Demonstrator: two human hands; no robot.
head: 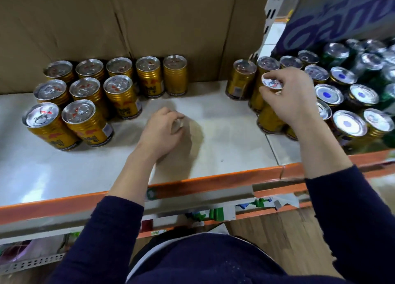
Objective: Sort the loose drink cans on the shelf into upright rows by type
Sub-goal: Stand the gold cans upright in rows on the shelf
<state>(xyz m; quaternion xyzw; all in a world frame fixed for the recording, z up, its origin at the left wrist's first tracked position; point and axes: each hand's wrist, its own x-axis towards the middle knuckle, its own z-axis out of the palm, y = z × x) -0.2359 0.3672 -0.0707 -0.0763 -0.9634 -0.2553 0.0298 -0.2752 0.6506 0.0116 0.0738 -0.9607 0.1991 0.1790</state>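
Note:
Several gold cans (87,104) stand upright in rows at the left of the white shelf (224,138). On the right more gold cans (241,80) mix with dark cans with blue-dotted lids (329,94) and green cans (335,52). My right hand (288,97) grips the top rim of a gold can (271,82) in that right cluster, fingers curled over its lid. My left hand (162,132) hovers blurred over the bare middle of the shelf, fingers loosely curled, holding nothing that I can see.
Brown cardboard (128,22) backs the shelf. An orange front lip (192,187) runs along the shelf edge. A purple printed box (342,16) sits above the right cluster. Wooden floor and a lower shelf lie below.

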